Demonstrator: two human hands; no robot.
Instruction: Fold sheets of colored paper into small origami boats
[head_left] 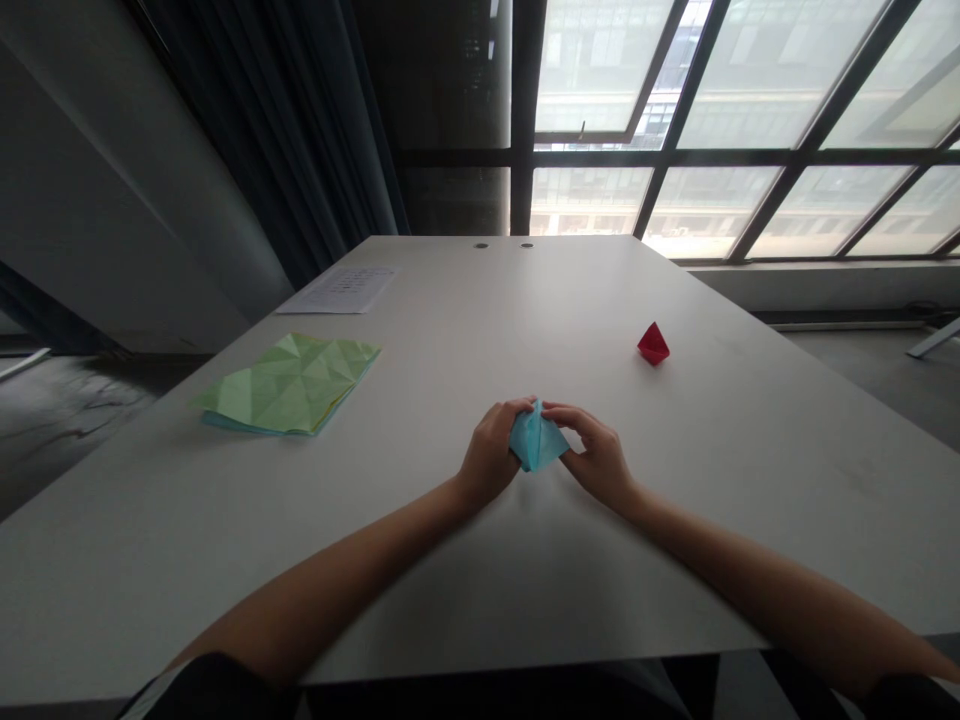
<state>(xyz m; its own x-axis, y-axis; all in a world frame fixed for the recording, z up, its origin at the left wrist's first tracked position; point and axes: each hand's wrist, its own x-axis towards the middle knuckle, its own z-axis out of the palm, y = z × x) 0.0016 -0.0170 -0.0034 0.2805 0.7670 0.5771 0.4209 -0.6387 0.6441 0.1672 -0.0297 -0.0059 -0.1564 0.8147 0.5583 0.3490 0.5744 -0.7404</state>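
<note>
Between my hands is a folded piece of light blue origami paper (534, 440), with a raised ridge down its middle and a pointed corner toward the right. My left hand (493, 448) is closed around its left side, fingers over the top edge. On the other side my right hand (595, 452) grips it, fingers at the top and thumb near the right corner. Both hands are just above the white table (465, 570). The undersides of the paper and some fingertips are hidden.
A small red folded paper piece (653, 345) stands to the right, beyond my right hand. Creased green paper sheets (292, 385) lie at the left, with blue showing beneath. Farther back is a printed white sheet (339, 290). Windows line the far right.
</note>
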